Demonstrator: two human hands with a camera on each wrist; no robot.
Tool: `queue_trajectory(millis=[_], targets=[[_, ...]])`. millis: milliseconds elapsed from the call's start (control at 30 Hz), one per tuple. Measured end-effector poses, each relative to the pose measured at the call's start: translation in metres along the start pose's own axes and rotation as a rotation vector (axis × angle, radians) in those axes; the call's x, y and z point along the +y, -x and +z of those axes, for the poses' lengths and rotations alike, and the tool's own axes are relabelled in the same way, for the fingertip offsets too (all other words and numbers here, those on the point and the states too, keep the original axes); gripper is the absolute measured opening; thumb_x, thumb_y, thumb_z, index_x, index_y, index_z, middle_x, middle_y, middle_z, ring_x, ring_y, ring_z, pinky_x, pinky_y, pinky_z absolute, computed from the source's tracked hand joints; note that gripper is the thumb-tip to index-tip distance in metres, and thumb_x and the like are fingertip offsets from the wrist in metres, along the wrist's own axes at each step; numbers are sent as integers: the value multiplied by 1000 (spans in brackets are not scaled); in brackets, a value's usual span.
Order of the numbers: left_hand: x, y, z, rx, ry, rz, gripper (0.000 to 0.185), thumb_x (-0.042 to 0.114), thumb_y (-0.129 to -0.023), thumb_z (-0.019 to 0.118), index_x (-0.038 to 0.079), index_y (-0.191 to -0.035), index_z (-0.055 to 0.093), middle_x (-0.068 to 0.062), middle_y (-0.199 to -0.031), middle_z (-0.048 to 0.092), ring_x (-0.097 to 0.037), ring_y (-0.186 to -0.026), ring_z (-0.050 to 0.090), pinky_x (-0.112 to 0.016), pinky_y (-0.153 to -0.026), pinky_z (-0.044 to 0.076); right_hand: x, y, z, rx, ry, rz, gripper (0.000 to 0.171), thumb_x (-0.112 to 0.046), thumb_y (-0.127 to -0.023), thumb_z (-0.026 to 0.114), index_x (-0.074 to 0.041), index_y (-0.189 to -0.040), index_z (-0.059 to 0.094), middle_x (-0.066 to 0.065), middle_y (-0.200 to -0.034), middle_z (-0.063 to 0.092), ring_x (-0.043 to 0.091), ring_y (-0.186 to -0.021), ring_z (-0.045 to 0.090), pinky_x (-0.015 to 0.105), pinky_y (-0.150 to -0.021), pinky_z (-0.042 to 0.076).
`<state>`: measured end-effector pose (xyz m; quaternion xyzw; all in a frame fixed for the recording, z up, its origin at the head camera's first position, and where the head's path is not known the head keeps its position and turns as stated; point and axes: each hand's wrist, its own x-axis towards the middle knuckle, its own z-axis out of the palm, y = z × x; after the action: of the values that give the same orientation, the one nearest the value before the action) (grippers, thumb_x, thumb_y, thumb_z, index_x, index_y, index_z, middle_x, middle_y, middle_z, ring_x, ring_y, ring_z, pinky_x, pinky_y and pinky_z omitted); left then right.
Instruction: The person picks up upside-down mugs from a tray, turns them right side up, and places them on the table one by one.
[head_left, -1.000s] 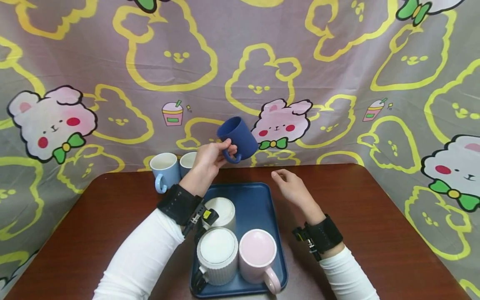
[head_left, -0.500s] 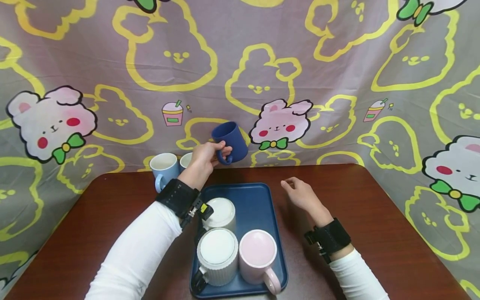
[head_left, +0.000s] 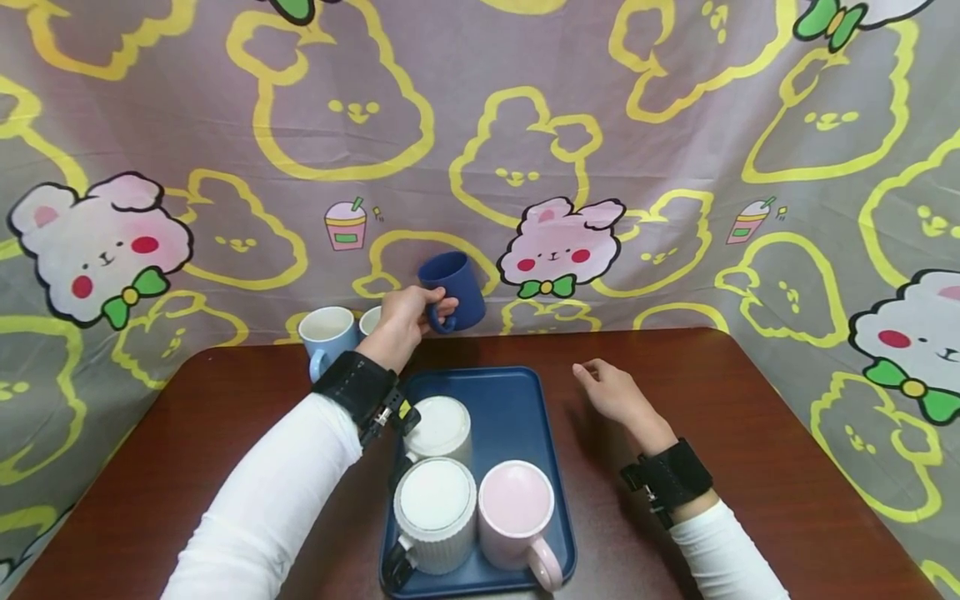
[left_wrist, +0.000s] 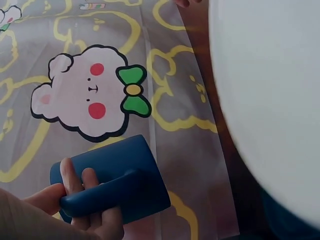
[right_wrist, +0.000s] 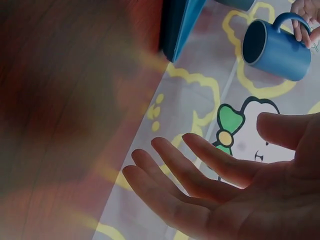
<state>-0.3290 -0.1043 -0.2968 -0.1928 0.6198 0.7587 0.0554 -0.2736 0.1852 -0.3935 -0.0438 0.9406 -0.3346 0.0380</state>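
Navy mug (head_left: pixel 452 289) hangs in the air above the far edge of the table (head_left: pixel 750 433), just beyond the blue tray (head_left: pixel 517 400), tilted with its mouth turned away toward the patterned cloth (head_left: pixel 525 125). The left hand (head_left: pixel 405 317) holds it by the handle, fingers (left_wrist: pixel 80 180) curled through the loop and the thumb on the outside. In the right wrist view the mug's dark mouth faces down and to the side.

The right hand (head_left: pixel 611 392) hovers low over the table, just right of the tray, grasping nothing; its fingers (right_wrist: pixel 185 170) lie loosely spread and slightly bent, palm partly upturned.

On the tray stand three upside-down mugs: a white one (head_left: pixel 444 427) nearest the left wrist, a ribbed white one (head_left: pixel 435 510) in front of it, and a pink one (head_left: pixel 517 510) beside that, its handle pointing toward the person. Behind the left hand, at the back of the table, a light blue mug (head_left: pixel 327 337) stands upright, with another pale mug (head_left: pixel 371 323) just beside it, mostly hidden by the hand.

Both forearms wear white sleeves and black wrist straps.
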Motion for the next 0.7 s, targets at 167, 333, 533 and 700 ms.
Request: queue_trajectory(millis=[167,333,533,700], targets=[[-1,-4,-1,16,-21,-6,31,14,-94,58,3,-122,60,3,-52,65,-11,-69,68,-26,-75,49,5,0,-2,2,21,5,53,-36,-102,38,6,-134,44,26,-132,52,41,-121,50,53,-98,42],[-2,-10,-5,33,-55,-6,30,14,-93,59,2,-121,62,3,-54,66,-12,-76,71,-28,-78,51,10,2,-3,-12,22,11,53,-37,-102,38,5,-134,45,25,-133,51,40,-121,49,52,-98,42],[-5,-18,-9,27,-67,-5,28,8,-91,59,-1,-118,60,0,-52,65,-12,-63,70,-35,-88,53,16,5,-4,-24,36,17,53,-38,-102,38,5,-133,45,25,-133,51,40,-122,49,52,-98,43],[-9,-22,-12,11,-64,-19,30,6,-91,59,-2,-120,58,-2,-53,66,-15,-67,72,-37,-95,49,20,8,-5,-26,43,20,53,-36,-102,38,6,-133,45,27,-133,50,41,-122,48,52,-97,43]])
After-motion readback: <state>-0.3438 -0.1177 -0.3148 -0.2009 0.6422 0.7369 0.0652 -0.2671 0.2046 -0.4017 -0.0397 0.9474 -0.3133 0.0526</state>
